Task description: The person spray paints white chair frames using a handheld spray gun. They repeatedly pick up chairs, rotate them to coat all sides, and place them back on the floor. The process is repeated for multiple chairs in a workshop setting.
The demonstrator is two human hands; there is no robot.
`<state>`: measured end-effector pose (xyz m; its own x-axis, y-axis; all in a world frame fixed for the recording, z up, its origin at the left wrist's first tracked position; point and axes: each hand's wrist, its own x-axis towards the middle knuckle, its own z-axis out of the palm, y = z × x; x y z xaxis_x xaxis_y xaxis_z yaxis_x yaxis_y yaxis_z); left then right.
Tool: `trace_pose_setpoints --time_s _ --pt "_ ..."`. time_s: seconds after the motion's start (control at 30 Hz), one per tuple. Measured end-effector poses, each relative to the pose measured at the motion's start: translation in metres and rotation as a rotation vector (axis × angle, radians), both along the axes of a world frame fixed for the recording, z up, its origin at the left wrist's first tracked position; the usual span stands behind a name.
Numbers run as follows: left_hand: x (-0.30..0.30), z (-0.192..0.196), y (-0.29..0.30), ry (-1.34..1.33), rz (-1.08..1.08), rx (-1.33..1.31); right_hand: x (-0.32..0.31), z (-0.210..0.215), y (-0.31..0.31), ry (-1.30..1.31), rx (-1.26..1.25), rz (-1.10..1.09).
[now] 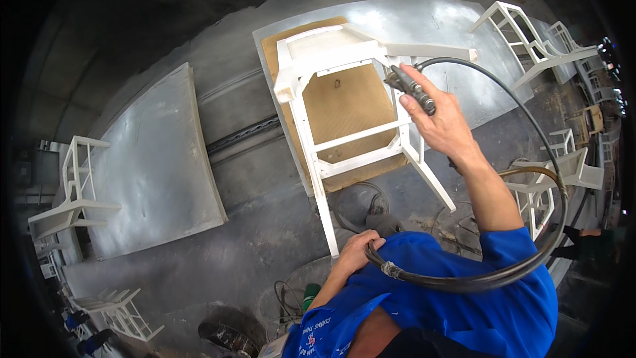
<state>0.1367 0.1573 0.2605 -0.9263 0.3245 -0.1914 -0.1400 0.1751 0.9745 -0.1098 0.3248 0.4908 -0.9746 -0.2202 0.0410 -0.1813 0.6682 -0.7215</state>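
Note:
A white chair frame [358, 134] lies tipped over on a square brown board [354, 103], two of its legs pointing toward me. My right hand [442, 116] is closed around a small dark spray gun [412, 91] at the chair's right side, close to the joint of the frame. From the gun a black hose [513, 87] arcs out to the right and loops back across my body. At my waist, my left hand [361, 252] is closed on the bundled hose [379, 260], close to one chair leg's end.
Large grey metal sheets lie under the board and as a separate panel [156, 172] at left. White chairs stand at left [76, 189], lower left [116, 311] and upper right [523, 43]. A dark round container [232, 330] sits on the floor near a thin coiled cable [286, 298].

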Motion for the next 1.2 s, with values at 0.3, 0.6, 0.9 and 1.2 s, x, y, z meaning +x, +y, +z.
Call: trace_pose_setpoints --time_s 0.3,0.6,0.9,1.2 --pt "0.021 -0.004 0.062 -0.004 0.190 -0.106 0.057 -0.004 0.090 0.093 -0.659 0.018" --pt "-0.080 -0.012 0.056 -0.008 -0.318 -0.487 0.118 0.020 0.277 0.536 -0.806 -0.234" --pt "-0.311 -0.048 0.006 0.505 0.368 -0.891 0.216 -0.008 0.351 0.558 -0.537 -0.734" --pt "-0.452 -0.106 0.025 0.279 0.442 -1.290 0.273 0.046 0.313 0.614 -0.234 -1.081"
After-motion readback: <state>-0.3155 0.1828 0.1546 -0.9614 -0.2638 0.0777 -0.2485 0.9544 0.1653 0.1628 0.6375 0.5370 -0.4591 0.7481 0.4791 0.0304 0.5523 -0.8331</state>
